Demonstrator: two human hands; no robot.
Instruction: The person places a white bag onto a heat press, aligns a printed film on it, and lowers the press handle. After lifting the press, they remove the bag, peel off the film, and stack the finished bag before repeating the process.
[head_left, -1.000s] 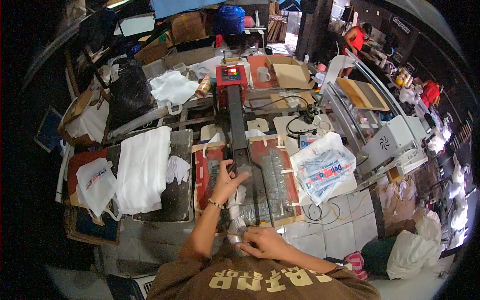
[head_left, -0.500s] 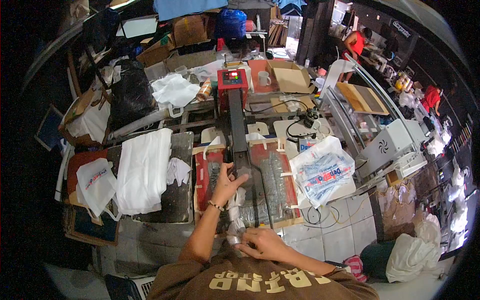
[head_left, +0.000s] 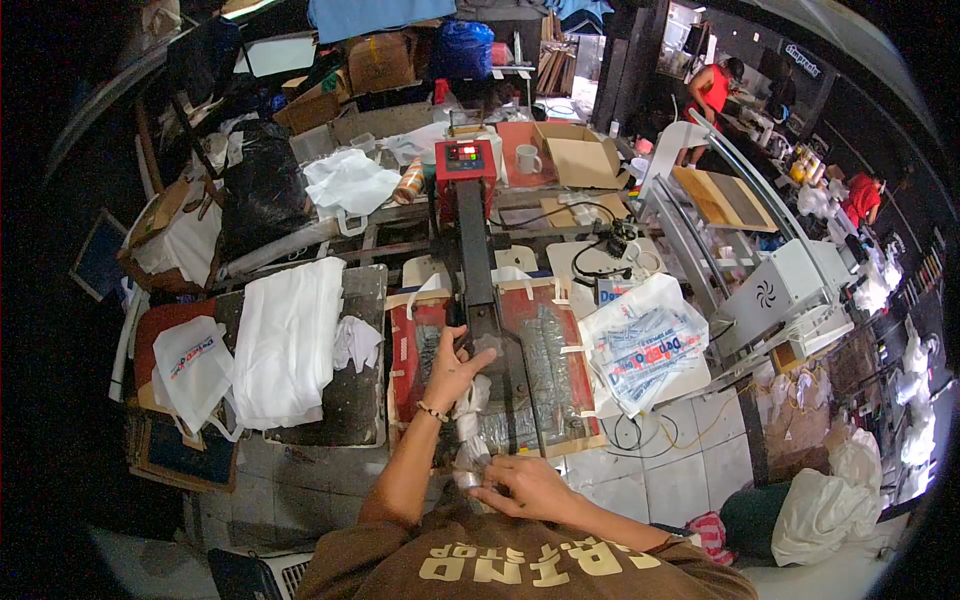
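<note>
My left hand (head_left: 455,372) rests on the dark arm of the heat press (head_left: 476,250), thumb and forefinger spread apart. The press's red control box (head_left: 465,158) shows a lit display. My right hand (head_left: 515,485) is curled around the lower end of the press handle (head_left: 470,480), near my shirt. White wrapping (head_left: 470,420) covers part of that handle, between my two hands. Under the press arm lies a red and grey taped board (head_left: 560,370). To its right, printed transfer sheets (head_left: 650,350) lie on white fabric.
White folded fabric (head_left: 288,340) and a printed white bag (head_left: 193,368) are at left. A grey machine frame (head_left: 780,300) stands at right. Two people in red (head_left: 710,88) are at the back right. A mug (head_left: 528,158) sits beside an open carton (head_left: 582,155).
</note>
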